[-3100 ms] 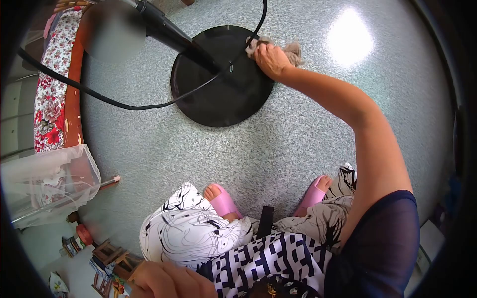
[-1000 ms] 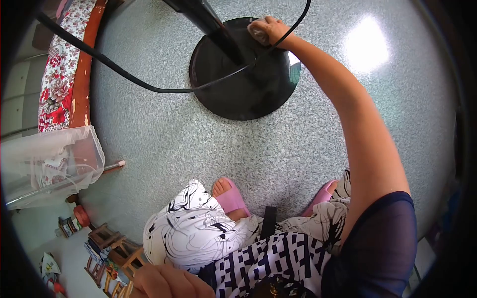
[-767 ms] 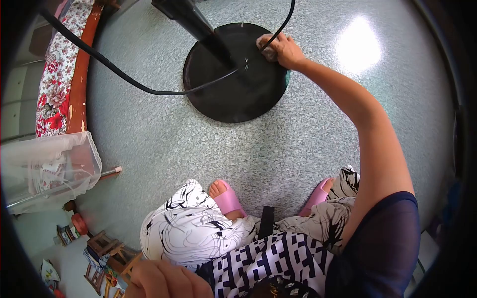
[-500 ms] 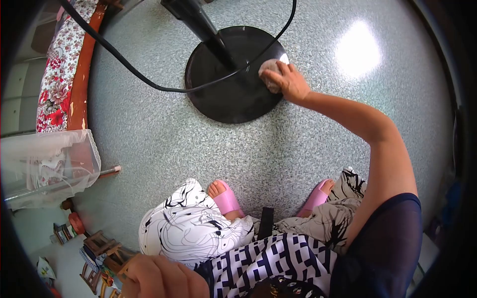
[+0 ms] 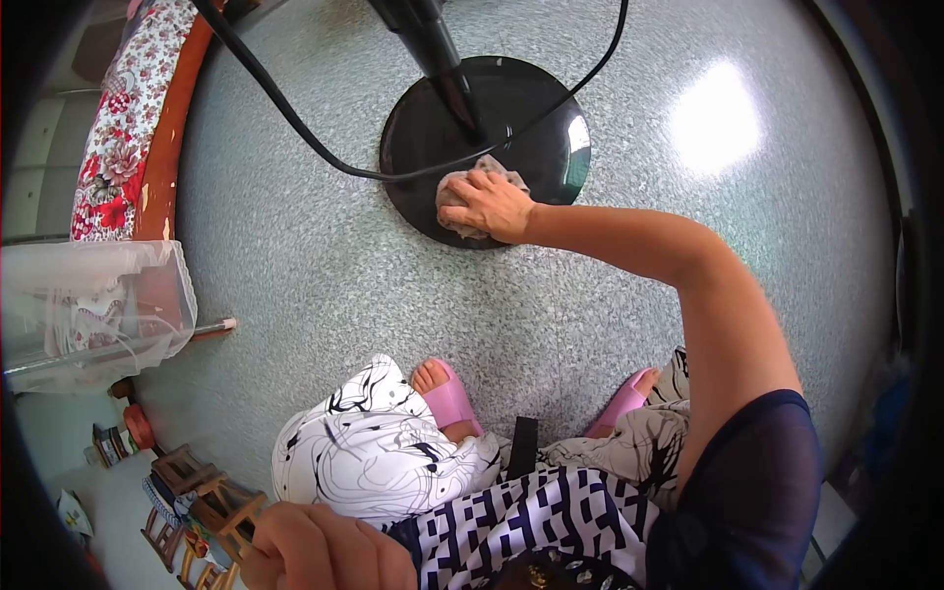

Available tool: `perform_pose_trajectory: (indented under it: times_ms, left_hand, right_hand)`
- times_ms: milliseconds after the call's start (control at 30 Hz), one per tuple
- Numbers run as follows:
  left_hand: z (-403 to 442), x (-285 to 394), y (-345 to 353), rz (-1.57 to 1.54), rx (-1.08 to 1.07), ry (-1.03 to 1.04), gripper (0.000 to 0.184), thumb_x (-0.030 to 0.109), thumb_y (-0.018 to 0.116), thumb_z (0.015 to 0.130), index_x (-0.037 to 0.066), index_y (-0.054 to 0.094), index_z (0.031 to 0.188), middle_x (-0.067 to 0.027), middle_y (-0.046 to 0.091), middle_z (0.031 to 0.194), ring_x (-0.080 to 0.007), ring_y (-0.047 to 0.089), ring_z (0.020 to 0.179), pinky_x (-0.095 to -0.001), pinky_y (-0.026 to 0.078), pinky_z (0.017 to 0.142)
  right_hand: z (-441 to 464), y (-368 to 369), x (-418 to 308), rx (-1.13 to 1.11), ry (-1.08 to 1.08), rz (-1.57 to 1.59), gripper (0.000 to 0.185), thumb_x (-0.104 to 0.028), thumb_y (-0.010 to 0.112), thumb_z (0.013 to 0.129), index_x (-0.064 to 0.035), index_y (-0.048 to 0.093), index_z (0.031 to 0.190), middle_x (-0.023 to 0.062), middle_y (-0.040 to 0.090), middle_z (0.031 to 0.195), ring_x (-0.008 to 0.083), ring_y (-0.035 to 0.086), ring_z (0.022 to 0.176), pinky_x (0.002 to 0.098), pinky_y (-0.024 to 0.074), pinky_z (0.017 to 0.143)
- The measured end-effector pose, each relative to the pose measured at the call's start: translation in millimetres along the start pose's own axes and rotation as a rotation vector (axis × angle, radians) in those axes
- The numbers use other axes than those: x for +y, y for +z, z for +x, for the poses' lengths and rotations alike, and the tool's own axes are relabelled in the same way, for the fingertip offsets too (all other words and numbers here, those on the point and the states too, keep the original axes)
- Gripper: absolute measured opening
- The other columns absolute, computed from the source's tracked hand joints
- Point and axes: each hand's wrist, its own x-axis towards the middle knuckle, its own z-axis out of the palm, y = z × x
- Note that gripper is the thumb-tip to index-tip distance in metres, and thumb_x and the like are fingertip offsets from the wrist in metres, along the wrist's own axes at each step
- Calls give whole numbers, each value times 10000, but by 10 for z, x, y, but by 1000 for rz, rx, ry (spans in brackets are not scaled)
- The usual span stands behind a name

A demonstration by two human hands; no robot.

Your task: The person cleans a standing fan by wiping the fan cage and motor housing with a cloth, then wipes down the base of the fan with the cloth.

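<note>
My right hand (image 5: 492,208) presses a crumpled greyish cloth (image 5: 454,200) onto the front part of a round black base (image 5: 536,172). Its fingers are bent over the cloth. A black pole (image 5: 454,93) rises at a tilt in the view from this glossy base, which lies flat on the floor; what the pole carries is out of frame. Across the base, just beyond the cloth, loops a black cable (image 5: 324,157). Down at the bottom edge, my left hand (image 5: 329,551) is curled into a fist by my knee, and whatever its palm may hold is hidden.
Speckled grey floor (image 5: 295,265) surrounds the base. On the left stand a bed edge with floral cloth (image 5: 113,157) and a sheer white fabric (image 5: 108,305) with a pole end (image 5: 229,324) sticking out. Small wooden stools (image 5: 192,482) are at lower left. My feet wear pink slippers (image 5: 449,401).
My right hand has slid the cloth from the right rim of the base leftward and nearer to me. The view has shifted slightly. My left fist stays where it was.
</note>
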Motion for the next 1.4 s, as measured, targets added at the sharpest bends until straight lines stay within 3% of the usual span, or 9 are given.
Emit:
perform_pose_trajectory:
  times_ms: [267, 667, 733, 767, 800, 933, 1000, 1033, 1400]
  left_hand:
    - [-27, 7, -61, -3, 13, 26, 74, 96, 575, 923, 57, 590, 984, -113, 647, 884, -212, 584, 778, -289, 480, 670]
    - [-108, -59, -180, 67, 174, 134, 92, 136, 525, 964, 71, 587, 983, -92, 627, 868, -188, 577, 755, -271, 478, 624]
    - [-124, -38, -211, 79, 193, 153, 92, 135, 520, 967, 72, 585, 981, -86, 625, 866, -185, 577, 752, -271, 478, 621]
    - [-143, -18, -226, 78, 199, 157, 89, 131, 518, 967, 73, 584, 978, -83, 625, 866, -181, 576, 748, -270, 477, 620]
    - [-167, 3, -239, 76, 204, 159, 85, 128, 517, 967, 75, 583, 975, -80, 625, 865, -176, 576, 744, -270, 477, 619]
    - [-266, 55, -242, 107, 253, 176, 78, 122, 522, 963, 76, 583, 974, -76, 625, 861, -172, 578, 736, -266, 478, 623]
    - [-303, 78, -236, 110, 298, 210, 74, 118, 527, 958, 77, 585, 976, -75, 627, 859, -171, 581, 729, -266, 483, 625]
    - [-315, 76, -256, 108, 300, 210, 74, 118, 527, 958, 77, 585, 976, -75, 627, 859, -171, 581, 729, -266, 483, 625]
    - [-445, 255, -133, 102, 254, 219, 76, 129, 538, 953, 83, 591, 982, -74, 632, 867, -172, 588, 737, -266, 488, 628]
  right_hand:
    - [748, 456, 94, 133, 121, -4, 212, -234, 533, 839, -186, 585, 1039, 136, 513, 1067, 298, 528, 975, 408, 454, 763]
    - [1717, 1061, 975, 263, 1202, 53, 311, -295, 476, 937, -157, 560, 1203, 138, 476, 1310, 354, 479, 1182, 555, 371, 976]
    - [1718, 1115, 1111, 590, 1402, -138, 409, -299, 451, 952, -176, 462, 1342, 187, 378, 1421, 423, 374, 1295, 631, 273, 1030]
    - [1585, 600, 851, 1111, 1295, 514, 499, -283, 458, 944, -202, 361, 1427, 243, 275, 1479, 485, 234, 1367, 703, 201, 1027]
    - [1598, 599, 872, 1116, 1303, 517, 499, -283, 458, 944, -202, 361, 1427, 243, 275, 1479, 485, 234, 1367, 703, 201, 1027]
    - [1785, 1026, 1194, 957, 1314, 335, 540, -217, 475, 920, -180, 347, 1443, 296, 252, 1471, 528, 219, 1354, 757, 170, 991]
    - [1807, 1157, 1298, 719, 1231, -356, 513, -139, 475, 822, -70, 385, 1322, 168, 445, 1321, 376, 431, 1207, 457, 331, 1032]
    - [1801, 1080, 1403, 583, 1302, -29, 499, -49, 469, 745, -80, 463, 1244, 189, 487, 1247, 402, 455, 1156, 478, 365, 996]
    - [1888, 486, 677, 248, 714, 139, 289, -188, 620, 748, -274, 591, 1023, 110, 544, 1111, 317, 504, 1104, 529, 356, 880]
